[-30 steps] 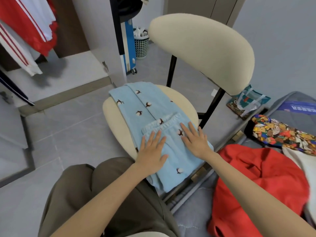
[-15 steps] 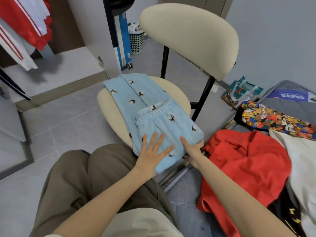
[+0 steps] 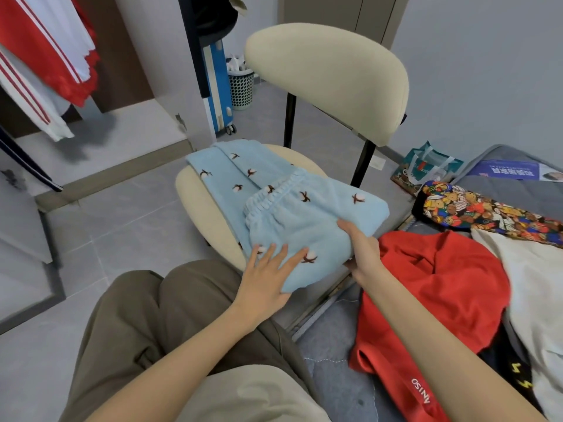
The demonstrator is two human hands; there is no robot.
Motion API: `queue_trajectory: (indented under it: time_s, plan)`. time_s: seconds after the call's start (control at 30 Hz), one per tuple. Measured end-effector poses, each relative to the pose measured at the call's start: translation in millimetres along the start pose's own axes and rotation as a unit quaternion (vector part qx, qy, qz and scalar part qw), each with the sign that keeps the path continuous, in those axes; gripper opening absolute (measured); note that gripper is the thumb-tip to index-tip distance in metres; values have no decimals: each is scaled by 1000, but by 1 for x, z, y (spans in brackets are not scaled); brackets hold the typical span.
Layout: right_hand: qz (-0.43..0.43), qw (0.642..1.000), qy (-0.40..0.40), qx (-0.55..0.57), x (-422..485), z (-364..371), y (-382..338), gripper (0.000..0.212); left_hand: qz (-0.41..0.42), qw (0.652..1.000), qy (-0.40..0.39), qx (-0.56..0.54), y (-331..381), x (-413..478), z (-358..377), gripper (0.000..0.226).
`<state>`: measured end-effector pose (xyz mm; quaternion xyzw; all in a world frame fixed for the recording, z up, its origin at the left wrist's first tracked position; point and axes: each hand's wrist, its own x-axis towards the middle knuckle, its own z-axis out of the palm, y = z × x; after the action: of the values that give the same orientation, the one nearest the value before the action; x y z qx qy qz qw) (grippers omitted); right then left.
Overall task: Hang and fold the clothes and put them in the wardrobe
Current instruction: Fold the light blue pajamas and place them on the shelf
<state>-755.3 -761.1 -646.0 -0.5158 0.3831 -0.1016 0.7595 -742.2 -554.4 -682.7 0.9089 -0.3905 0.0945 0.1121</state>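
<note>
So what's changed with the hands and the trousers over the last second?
The right hand slid off the top of the trousers to their right edge and now grips it. The left hand stays flat on them; they still lie folded on the chair.

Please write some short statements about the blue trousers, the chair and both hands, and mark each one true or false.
1. The light blue trousers lie folded on the chair seat. True.
2. The left hand rests flat on the trousers, fingers straight. True.
3. The right hand lies flat on the chair seat. False: it grips the trousers' right edge.
4. The trousers are plain. False: small brown-and-white motifs dot them.
</note>
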Motion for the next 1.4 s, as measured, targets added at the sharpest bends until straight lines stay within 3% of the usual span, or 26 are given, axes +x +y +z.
queue_trajectory:
  time_s: [0.1,0.27,0.47,0.57,0.7,0.8,0.9,1.03,1.1,1.17,1.27,1.33,1.4]
  plan:
    - [-100,991,58,-62,-7,-6,-13,29,-19,994,4,-110,2,6,-19,62]
    - [-261,937,158,-171,-25,-27,-31,49,-10,983,-20,-185,19,12,-54,57]
    - [-268,949,157,-58,-40,-28,-43,53,-22,954,9,-299,24,18,-76,59]
    - [-262,951,134,-97,-37,-11,-52,42,-96,910,30,-403,1,22,-80,46]
    - [-248,948,45,-193,-17,30,-75,30,-189,823,48,-534,-38,35,-75,38]
    - [-243,945,4,-220,9,70,-90,32,-287,776,68,-558,-65,53,-67,29]
    - [-192,957,-61,-208,36,110,-94,37,-365,736,82,-564,-93,78,-59,37]
    - [-225,897,-161,-343,60,128,-76,35,-439,664,94,-599,-126,105,-56,63]
    - [-287,842,-155,-429,71,122,-58,34,-449,637,78,-622,-134,106,-52,70]
    - [-281,798,-129,-517,82,113,-41,40,-441,626,78,-639,-132,105,-46,70]
    - [-217,769,-138,-585,84,105,-17,46,-474,582,92,-655,-120,107,-34,70]
    - [-228,751,-140,-604,83,105,-8,45,-497,558,95,-657,-116,107,-26,68]
    - [-257,727,-136,-622,82,104,-7,46,-497,565,122,-647,-115,103,-15,65]
